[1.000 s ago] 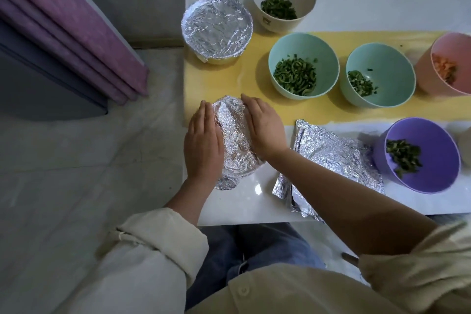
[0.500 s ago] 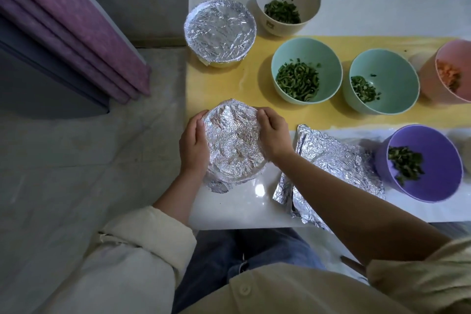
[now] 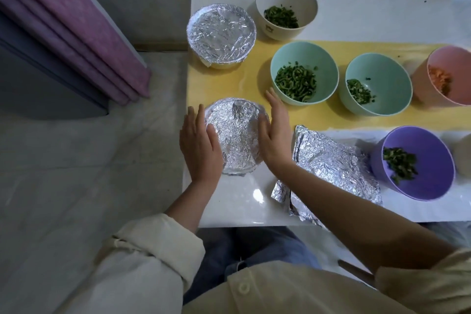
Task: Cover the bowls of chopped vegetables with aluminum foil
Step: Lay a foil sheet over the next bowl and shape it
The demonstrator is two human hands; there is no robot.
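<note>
While seated at the white table [image 3: 244, 201], flanks a foil-wrapped bowl [image 3: 235, 135] near the front left corner with left hand [image 3: 200, 146] and right hand [image 3: 276, 135], fingers straight and spread, thumbs against the foil. Has a second wrapped bowl [image 3: 221, 33] at the far left corner, folded foil sheets [image 3: 331, 168] just beside the right wrist, and uncovered bowls [image 3: 293, 56] of chopped vegetables farther right.

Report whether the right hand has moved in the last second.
Yes. The right hand slid rightward off the top of the foil-covered bowl to its side, nearer the folded foil stack.
</note>
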